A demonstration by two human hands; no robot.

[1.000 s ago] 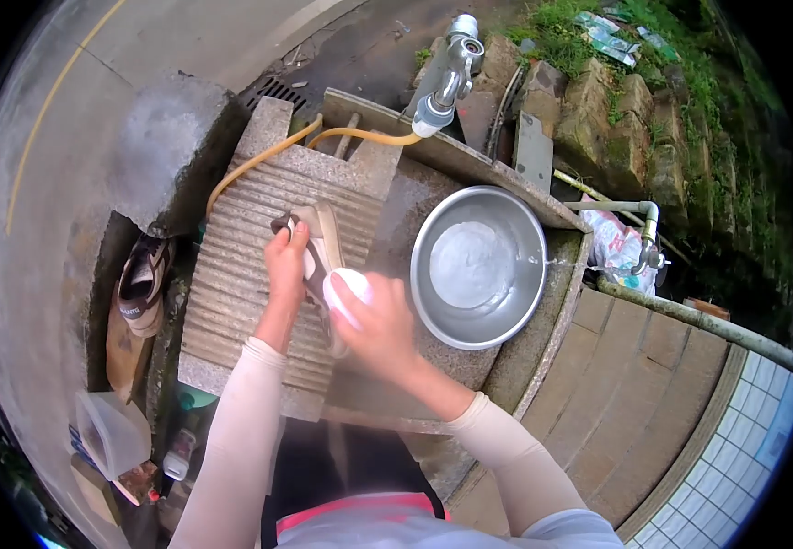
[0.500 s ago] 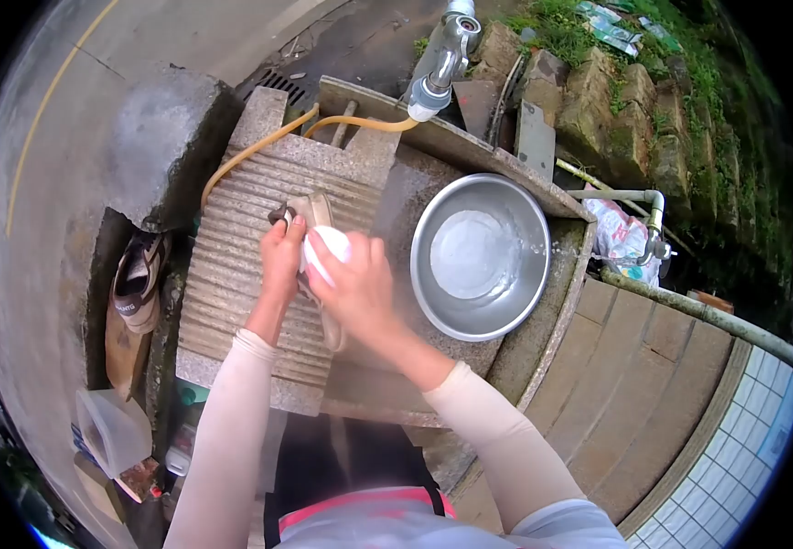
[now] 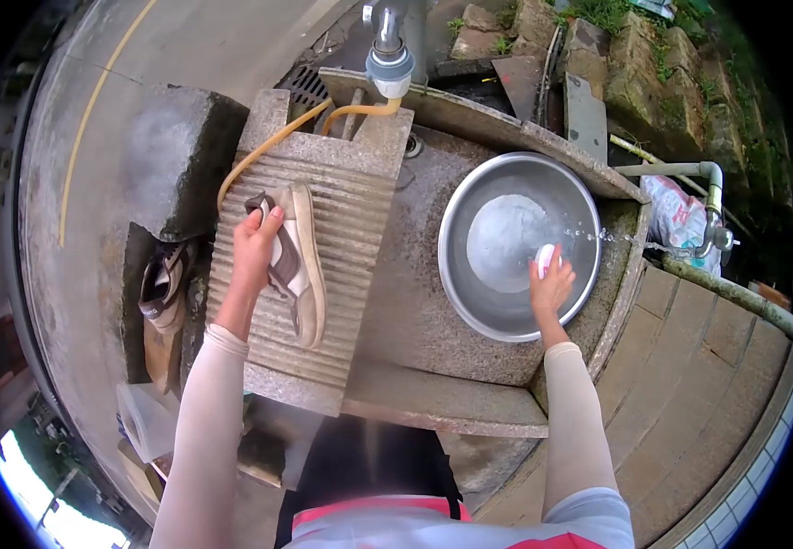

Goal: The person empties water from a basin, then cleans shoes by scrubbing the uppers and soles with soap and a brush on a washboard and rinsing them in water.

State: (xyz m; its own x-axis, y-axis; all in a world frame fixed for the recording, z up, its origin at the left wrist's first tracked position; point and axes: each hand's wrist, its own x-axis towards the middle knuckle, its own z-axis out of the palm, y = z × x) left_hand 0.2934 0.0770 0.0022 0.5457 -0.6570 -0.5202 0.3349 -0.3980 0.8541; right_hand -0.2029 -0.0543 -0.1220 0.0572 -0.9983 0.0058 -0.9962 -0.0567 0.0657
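My left hand (image 3: 254, 254) grips the ankle opening of a brown and beige sneaker (image 3: 308, 261). The shoe lies on its side on the ribbed stone washboard (image 3: 346, 302), its pale sole facing right. Over the metal basin (image 3: 452, 274), my right hand (image 3: 552, 288) is closed round a small white, pinkish-edged oval object (image 3: 545, 261); whether it is a brush or a bar of soap I cannot make out. Water lies in the basin, and a thin stream arrives from the tap (image 3: 717, 240) on the right.
A second sneaker (image 3: 163, 288) stands in the gap left of the washboard, beside a concrete block (image 3: 177, 165). A yellow hose (image 3: 273, 146) runs from the upper pipe fitting (image 3: 389, 69). The stone sink wall (image 3: 630, 265) borders the basin's right side.
My right hand has left the shoe and moved right, over the basin, carrying the white object. My left hand keeps its hold on the shoe. The view has shifted slightly.
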